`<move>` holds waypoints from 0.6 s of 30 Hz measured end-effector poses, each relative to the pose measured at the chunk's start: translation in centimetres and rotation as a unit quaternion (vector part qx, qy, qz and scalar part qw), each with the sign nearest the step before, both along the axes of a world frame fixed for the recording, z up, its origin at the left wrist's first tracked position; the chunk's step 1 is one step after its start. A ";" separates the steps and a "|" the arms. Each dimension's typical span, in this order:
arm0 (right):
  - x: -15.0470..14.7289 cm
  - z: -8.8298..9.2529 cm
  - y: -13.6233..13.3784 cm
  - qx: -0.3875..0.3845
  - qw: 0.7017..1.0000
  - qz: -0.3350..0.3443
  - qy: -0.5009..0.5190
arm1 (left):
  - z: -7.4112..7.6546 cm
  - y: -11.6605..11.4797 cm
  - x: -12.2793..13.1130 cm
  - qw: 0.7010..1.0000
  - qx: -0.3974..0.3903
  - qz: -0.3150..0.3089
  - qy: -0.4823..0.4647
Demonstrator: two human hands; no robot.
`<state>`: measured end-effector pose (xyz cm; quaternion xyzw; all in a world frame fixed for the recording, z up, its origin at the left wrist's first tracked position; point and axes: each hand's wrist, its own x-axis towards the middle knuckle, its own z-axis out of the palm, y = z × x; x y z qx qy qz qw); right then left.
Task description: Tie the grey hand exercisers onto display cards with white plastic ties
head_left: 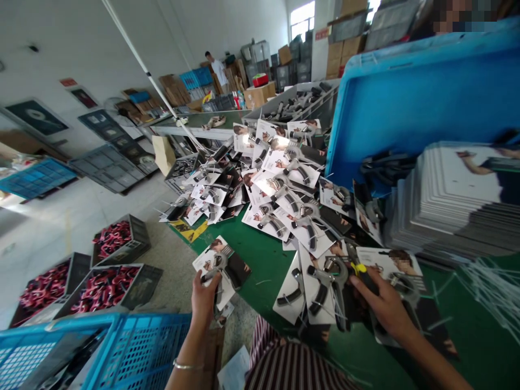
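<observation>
The left hand (204,299) grips a carded hand gripper (221,266); the right hand (384,306) pinches a yellow-handled tool (361,271) above the counter (264,254).

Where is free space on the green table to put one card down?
Bare green table lies between the left hand with its carded gripper and the card pile. It is crowded near the right hand and card stack.

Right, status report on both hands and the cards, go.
Left hand grips one carded hand gripper at table edge. Right hand rests on yellow-handled cutters over another card. Loose pile of carded grippers crowds the green table ahead.
</observation>
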<state>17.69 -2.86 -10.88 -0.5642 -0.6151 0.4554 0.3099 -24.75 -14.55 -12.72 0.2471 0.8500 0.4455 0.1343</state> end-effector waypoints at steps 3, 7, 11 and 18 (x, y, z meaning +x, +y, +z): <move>-0.1 0.8 -0.5 -0.067 0.993 -0.001 0.096 | 0.7 -1.4 0.5 0.995 0.038 0.021 -0.085; 0.2 3.0 -2.3 -0.193 0.945 0.032 0.262 | 5.7 -0.5 4.1 0.980 0.166 -0.031 -0.107; 0.5 6.1 -4.4 -0.280 0.921 0.107 0.248 | 10.9 2.7 10.4 0.941 0.169 -0.263 -0.127; 1.4 9.6 -5.2 -0.305 0.913 0.253 0.091 | 10.7 7.5 16.7 0.886 0.117 -0.449 -0.024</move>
